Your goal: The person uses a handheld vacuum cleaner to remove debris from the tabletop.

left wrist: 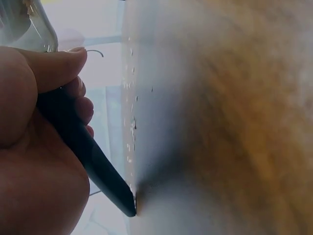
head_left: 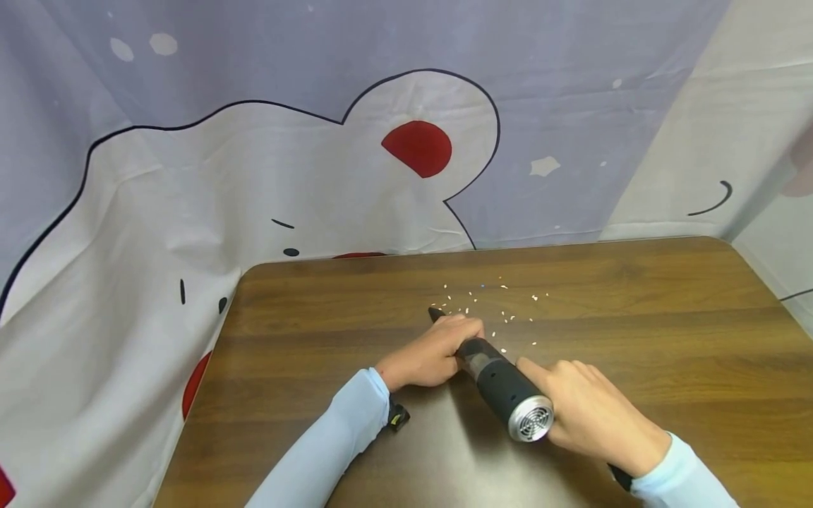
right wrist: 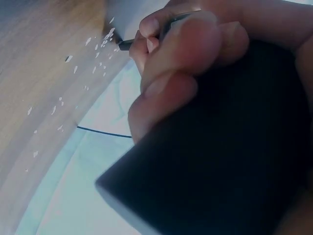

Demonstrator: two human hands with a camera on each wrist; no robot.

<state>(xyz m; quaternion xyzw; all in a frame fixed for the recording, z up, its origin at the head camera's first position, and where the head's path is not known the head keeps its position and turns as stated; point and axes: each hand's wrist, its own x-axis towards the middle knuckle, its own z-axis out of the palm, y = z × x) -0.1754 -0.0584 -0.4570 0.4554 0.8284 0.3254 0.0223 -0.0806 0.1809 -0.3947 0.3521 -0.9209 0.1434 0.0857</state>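
Note:
Both hands hold a black handheld vacuum cleaner with a clear section and a silver vented end. My left hand grips it near the front, around the base of the slim dark nozzle. From the right side, my right hand holds the body, and its fingers curl over the dark casing in the right wrist view. Pointing away to the far left, the nozzle tip is down at the tabletop beside small white bits, which look like grains.
The brown wood-grain table has rounded far corners. A printed curtain hangs behind it and along the left side. A tiny blue speck lies among the white bits. A dark device shows under the left wrist.

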